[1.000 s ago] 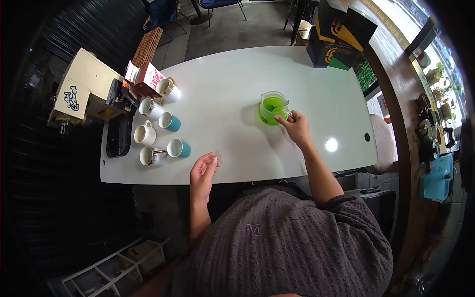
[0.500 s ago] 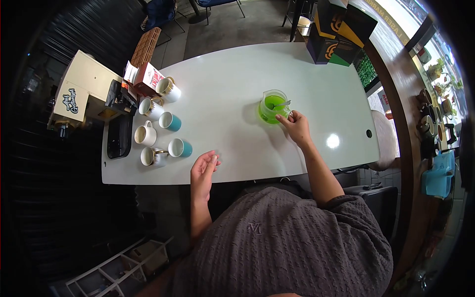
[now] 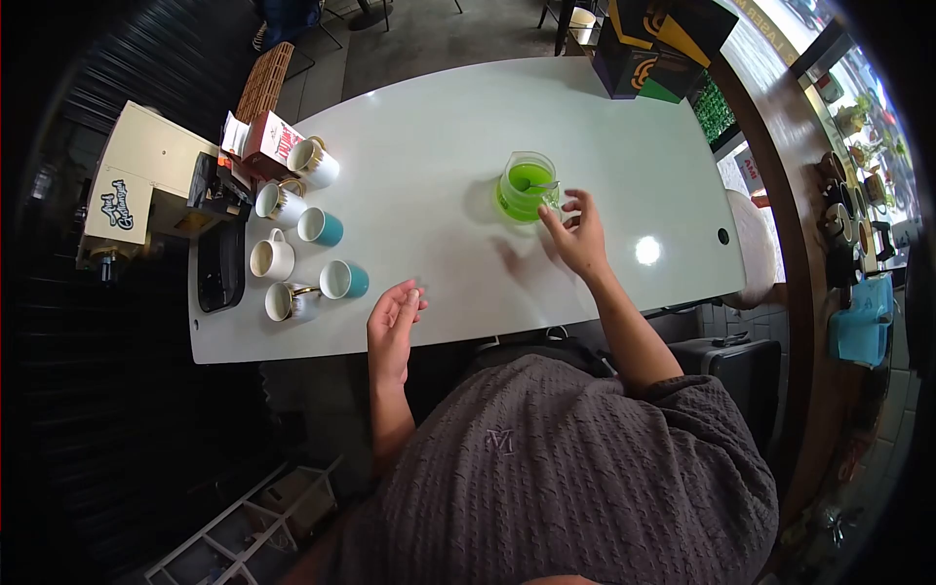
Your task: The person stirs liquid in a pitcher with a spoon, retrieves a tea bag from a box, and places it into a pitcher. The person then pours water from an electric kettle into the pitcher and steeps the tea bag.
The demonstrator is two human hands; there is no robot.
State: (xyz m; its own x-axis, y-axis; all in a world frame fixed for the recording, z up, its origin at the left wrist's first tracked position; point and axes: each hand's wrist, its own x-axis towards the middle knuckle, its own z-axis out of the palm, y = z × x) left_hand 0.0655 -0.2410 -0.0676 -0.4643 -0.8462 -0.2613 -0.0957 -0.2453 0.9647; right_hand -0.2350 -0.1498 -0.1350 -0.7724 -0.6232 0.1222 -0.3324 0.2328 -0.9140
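A glass jug of bright green liquid stands on the white table, with a metal spoon leaning inside it. My right hand is just beside the jug's handle, thumb and fingers apart, gripping nothing. Over the table's near edge is my left hand, its fingers loosely curled and the thumb laid against them; nothing shows in it. Nearest to that hand is a teal cup. Another teal cup and several white mugs, one of them a plain white mug, stand farther left.
A cream-coloured machine stands at the far left, beside a red and white carton. Dark boxes sit at the table's back right. A wooden ledge with cups and a blue container runs along the right.
My right hand has let go of the jug's handle and its fingers have spread. The jug stays on the table. My left hand keeps nearly the same pose; the view has shifted slightly.
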